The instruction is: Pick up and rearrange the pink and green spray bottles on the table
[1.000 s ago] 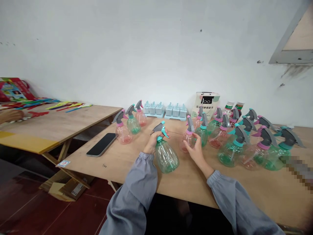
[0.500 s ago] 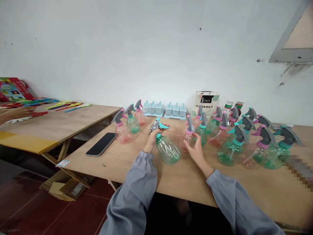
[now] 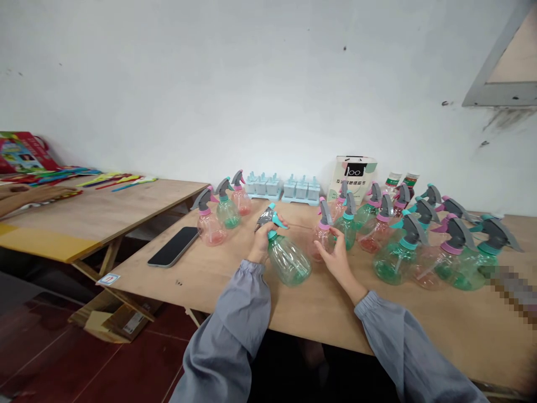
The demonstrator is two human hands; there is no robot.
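Observation:
My left hand is closed around the grey and teal spray head of a clear green spray bottle. The bottle tilts, its base towards the right and close to the tabletop. My right hand is open, thumb and fingers apart, in front of an upright pink spray bottle. Whether it touches that bottle I cannot tell. Just behind stands another green spray bottle, partly hidden by my fingers.
More pink and green spray bottles crowd the table's right side; three others stand left. A phone lies near the left edge. Blue moulds and a paper bag line the wall. Another person's hand is over the neighbouring table.
The green bottle in my left hand has turned slightly, its base a little lower. My right hand stays about where it was. At the left table, the other person's hand has moved right.

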